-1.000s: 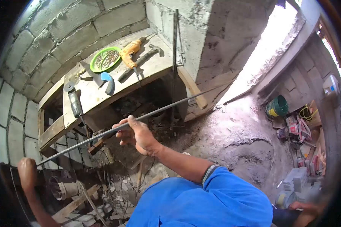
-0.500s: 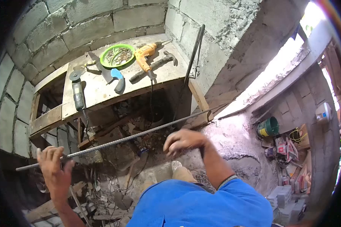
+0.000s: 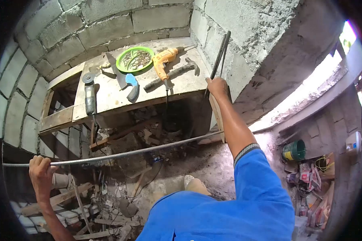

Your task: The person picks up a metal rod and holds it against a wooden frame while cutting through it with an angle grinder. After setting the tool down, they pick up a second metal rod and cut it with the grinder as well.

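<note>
My left hand is closed around the left part of a long grey ribbed steel bar, which runs across in front of me. Its right end passes behind my right forearm. At the table's right corner, my right hand is wrapped round the lower part of a dark rebar leaning upright against the wall. The fingers are partly hidden. A wooden post stands just below that hand. Closest to it on the table lie a hammer and an orange drill.
The wooden table also holds an angle grinder, a blue-handled saw and a green dish of nails. Rubble and boards lie on the floor. A green bucket stands right. Block walls enclose the corner.
My right hand has moved up and away from me to the dark rebar. The left hand has closed on the long bar, whose left end has shifted left and up.
</note>
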Motion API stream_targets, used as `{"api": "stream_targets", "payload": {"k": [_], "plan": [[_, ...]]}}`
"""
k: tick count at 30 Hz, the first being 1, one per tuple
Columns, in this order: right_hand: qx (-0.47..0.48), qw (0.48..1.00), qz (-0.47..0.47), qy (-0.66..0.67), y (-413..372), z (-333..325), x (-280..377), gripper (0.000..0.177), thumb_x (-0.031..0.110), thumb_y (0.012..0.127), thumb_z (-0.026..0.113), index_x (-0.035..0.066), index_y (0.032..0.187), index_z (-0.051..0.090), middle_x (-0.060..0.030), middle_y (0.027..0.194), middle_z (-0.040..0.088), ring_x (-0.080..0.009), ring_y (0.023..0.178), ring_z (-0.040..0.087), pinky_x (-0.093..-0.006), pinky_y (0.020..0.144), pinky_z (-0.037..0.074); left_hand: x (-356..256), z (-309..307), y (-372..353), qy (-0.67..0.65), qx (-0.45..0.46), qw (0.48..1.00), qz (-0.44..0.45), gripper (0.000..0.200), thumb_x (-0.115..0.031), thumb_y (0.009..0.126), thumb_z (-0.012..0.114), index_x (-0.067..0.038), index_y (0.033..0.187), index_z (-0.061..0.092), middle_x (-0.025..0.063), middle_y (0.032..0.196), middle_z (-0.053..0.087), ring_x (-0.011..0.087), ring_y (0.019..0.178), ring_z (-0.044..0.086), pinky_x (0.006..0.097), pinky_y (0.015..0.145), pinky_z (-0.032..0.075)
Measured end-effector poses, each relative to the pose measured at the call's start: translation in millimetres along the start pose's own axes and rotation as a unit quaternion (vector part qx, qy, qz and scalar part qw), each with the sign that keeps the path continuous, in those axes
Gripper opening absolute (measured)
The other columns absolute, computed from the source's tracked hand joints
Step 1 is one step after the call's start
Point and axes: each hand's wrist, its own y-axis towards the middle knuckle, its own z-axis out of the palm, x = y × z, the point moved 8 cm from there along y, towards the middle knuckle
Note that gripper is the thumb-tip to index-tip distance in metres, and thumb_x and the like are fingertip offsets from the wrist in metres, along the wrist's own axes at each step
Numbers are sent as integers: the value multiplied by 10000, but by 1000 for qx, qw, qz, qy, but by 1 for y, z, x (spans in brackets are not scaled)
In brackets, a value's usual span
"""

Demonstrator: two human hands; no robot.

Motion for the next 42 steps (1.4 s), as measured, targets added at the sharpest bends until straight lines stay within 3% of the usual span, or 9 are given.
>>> {"api": "stream_targets", "payload": {"k": [12,18,19,22,29,32,36,38,42], "plan": [[-74,995,-6,-73,17,9,12,431,368,880,521,-2,967,724,-284,985,696,-447,943,679,-535,861,528,-18,0,-52,142,-132,979,-56,571,-394,929,679,-149,1418,515,131,1500,463,378,1448,351,572,1185,261],[-42,989,-122,-70,-25,25,39,381,312,924,528,-14,1008,706,-258,1015,706,-427,928,695,-492,829,552,-50,64,-155,-103,-299,898,-305,272,-97,1024,524,5,1273,562,171,1318,562,340,1267,520,503,1102,390],[-3,964,-253,-83,-41,35,63,343,284,941,533,-7,1000,705,-243,978,713,-410,894,700,-467,802,560,-54,124,-165,-403,-267,743,-462,238,-99,991,580,22,1196,601,165,1256,586,320,1170,566,478,1053,421],[107,922,-359,96,-105,30,129,204,176,982,563,27,987,703,-180,860,727,-306,813,717,-382,713,569,-137,188,-96,-380,19,883,-276,412,-176,824,762,-1,1176,637,175,1196,624,350,1136,561,435,1019,437],[301,815,-421,261,-199,11,295,209,168,1029,513,12,1125,616,-77,797,669,-141,791,660,-304,708,533,-255,300,8,-474,-35,872,-117,545,-400,947,682,-10,1293,524,183,1273,583,320,1115,585,431,981,462],[298,777,-468,298,-242,-1,345,213,166,1017,530,12,1082,660,-115,825,683,-177,799,676,-330,727,544,-258,347,13,-813,-76,502,-285,390,-416,1022,575,-40,1122,560,88,1059,602,206,939,589,377,900,496],[66,771,-579,257,-279,-29,350,305,242,920,702,25,1134,683,-166,934,705,-259,901,688,-368,833,535,-201,343,-23,-743,-169,529,-373,293,-338,1065,508,-93,913,561,-19,791,523,92,741,514,273,671,457],[380,756,-444,294,-306,-50,325,322,260,884,746,44,1116,692,-150,991,702,-262,982,665,-373,888,515,-152,344,-54,-626,-252,627,-388,210,-233,1046,511,-108,879,541,-23,789,510,98,733,522,284,669,470],[366,740,-481,295,-348,-13,230,213,224,856,767,81,1008,719,-90,997,699,-261,1020,633,-369,892,496,-78,344,-127,-664,-253,423,-562,330,-348,1085,417,-106,866,456,14,686,500,143,568,495,312,533,453]]}}
